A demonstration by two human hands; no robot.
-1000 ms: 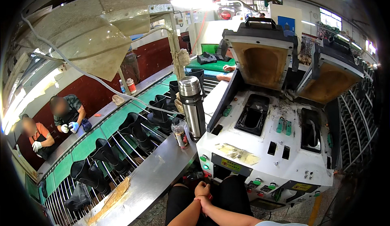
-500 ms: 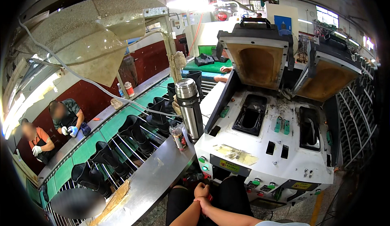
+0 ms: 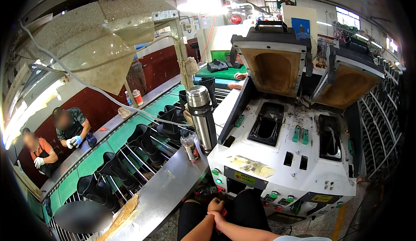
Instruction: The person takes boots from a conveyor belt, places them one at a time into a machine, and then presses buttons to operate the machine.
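Both my hands rest together in my lap, between my dark-clad knees. My left hand (image 3: 216,204) is loosely closed; its fingertips are turned from view and a small red thing (image 3: 224,213) shows beside it, too little of it to name. My right hand (image 3: 219,218) lies across my left wrist, its fingers wrapped round it. Right in front stands a white machine (image 3: 260,163) with two raised lids, the left lid (image 3: 273,67) and the right lid (image 3: 346,83). Beneath them are a left dark mould cavity (image 3: 267,124) and a right one (image 3: 330,137).
A steel ledge (image 3: 167,178) at my left carries a steel thermos (image 3: 203,122) and a plastic bottle (image 3: 189,145). Beyond it, several black boots (image 3: 115,169) stand on a roller rack beside a green belt (image 3: 93,158). Two gloved co-workers sit far left; another person's hand (image 3: 239,76) shows behind the machine.
My hands keep the same hold, and the machine's lids stay raised. The view has shifted very slightly. On the far green table, the dark shoe pieces sit a little differently.
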